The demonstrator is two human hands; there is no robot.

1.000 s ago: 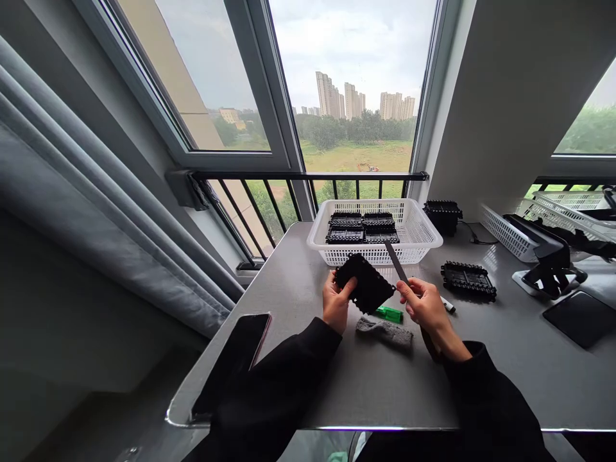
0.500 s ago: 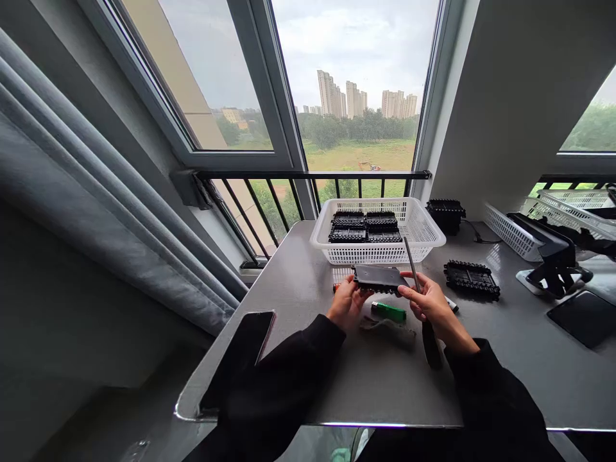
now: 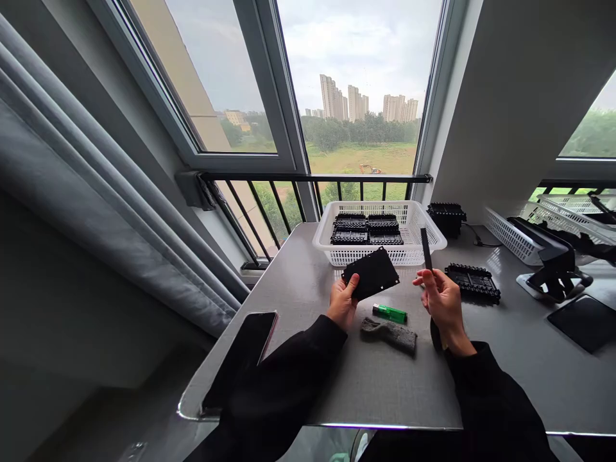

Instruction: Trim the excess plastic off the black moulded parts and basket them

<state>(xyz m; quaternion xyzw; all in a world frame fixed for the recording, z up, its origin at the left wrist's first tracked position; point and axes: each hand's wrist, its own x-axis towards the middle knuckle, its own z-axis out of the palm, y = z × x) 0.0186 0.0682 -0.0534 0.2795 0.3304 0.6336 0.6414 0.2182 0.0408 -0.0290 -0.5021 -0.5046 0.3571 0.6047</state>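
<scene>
My left hand grips a flat black rectangular plastic part by its left edge, thumb on top. The part is tilted, with its flat face toward me and small notches along its edges. In my right hand is a long thin dark bladed tool, held upright; its exact kind is unclear. The tool's lower end shows partly below the hand, and its tip stands apart from the part. Between my hands lie a green lighter and a crumpled grey cloth.
Behind, a white plastic basket holds several black parts. More black parts are stacked right of it, and one lies beyond my right hand. A phone lies at the left table edge, a black stand at the right.
The tool has moved right, away from the black part, and both hands are further apart. My left hand has turned the part so its broad face shows.
</scene>
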